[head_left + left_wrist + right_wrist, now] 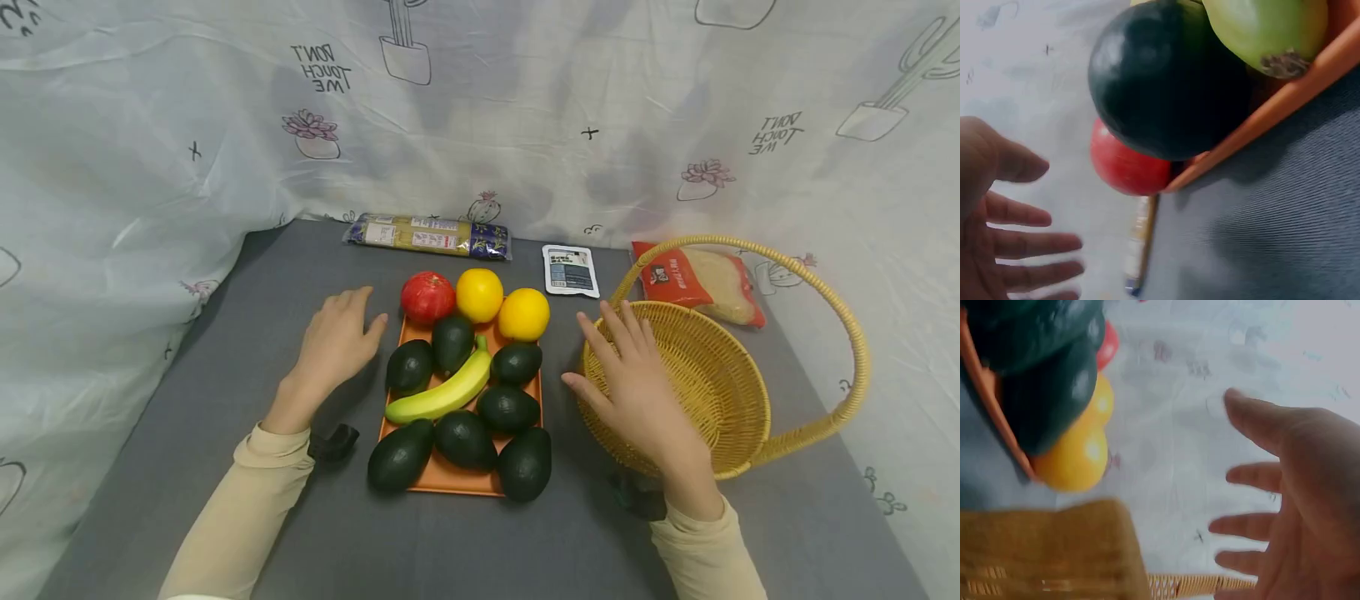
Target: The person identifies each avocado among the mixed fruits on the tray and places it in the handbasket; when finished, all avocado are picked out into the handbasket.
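Observation:
My left hand hovers beside the left edge of an orange tray, holding nothing; its fingers are spread in the left wrist view. On the tray lie a banana, several dark green avocados, a red pomegranate and two yellow-orange round fruits. The pomegranate and an avocado show near my left hand in the left wrist view. My right hand, fingers apart and holding nothing, overlaps the left side of a wicker basket in the head view.
A long pack of noodles lies at the back, with a flat white packet to its right. Behind the basket is a red and clear bag. The basket's tall handle arches up on the right. A printed curtain hangs behind the grey table.

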A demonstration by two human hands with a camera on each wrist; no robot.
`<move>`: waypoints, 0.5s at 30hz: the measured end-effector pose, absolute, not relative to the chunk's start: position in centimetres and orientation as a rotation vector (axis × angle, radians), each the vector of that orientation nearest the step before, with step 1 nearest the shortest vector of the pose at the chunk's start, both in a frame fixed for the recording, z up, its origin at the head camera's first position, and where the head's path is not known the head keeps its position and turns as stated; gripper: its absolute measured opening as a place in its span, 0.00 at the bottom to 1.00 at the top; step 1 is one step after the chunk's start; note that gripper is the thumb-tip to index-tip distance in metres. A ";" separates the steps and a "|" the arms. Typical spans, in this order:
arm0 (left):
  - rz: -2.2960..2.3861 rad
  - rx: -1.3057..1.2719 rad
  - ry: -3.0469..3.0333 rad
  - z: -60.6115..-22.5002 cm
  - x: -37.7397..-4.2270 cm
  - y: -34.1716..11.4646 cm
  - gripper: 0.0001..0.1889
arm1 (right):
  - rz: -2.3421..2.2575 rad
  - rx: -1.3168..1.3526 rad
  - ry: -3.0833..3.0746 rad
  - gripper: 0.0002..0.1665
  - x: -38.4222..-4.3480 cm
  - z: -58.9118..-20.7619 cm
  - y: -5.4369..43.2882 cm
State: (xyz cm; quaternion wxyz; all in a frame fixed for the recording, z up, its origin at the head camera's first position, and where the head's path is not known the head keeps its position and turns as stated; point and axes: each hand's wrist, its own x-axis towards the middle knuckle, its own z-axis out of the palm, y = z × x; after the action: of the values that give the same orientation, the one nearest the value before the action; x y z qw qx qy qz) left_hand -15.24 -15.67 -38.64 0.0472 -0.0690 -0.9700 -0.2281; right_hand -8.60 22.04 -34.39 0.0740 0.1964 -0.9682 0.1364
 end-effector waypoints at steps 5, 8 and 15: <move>-1.069 -0.182 -2.981 -40.4 -16.5 -16.8 0.17 | 0.453 0.863 -2.768 0.33 -7.8 -34.5 20.5; -1.350 -0.189 -3.036 -41.6 -17.0 -17.2 0.15 | 0.451 1.037 -2.711 0.26 -7.2 -34.6 19.9; -1.601 -0.277 -3.120 -43.2 -17.5 -17.3 0.16 | 0.405 1.362 -2.865 0.24 -5.9 -34.8 19.1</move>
State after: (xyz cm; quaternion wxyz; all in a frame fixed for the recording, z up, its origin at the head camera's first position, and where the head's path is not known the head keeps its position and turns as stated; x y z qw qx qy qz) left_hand -17.46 -17.32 -43.16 -0.1871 -0.0775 -0.8713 -0.4471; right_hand -5.93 19.15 -34.80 -0.0283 0.4256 -0.8956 0.1266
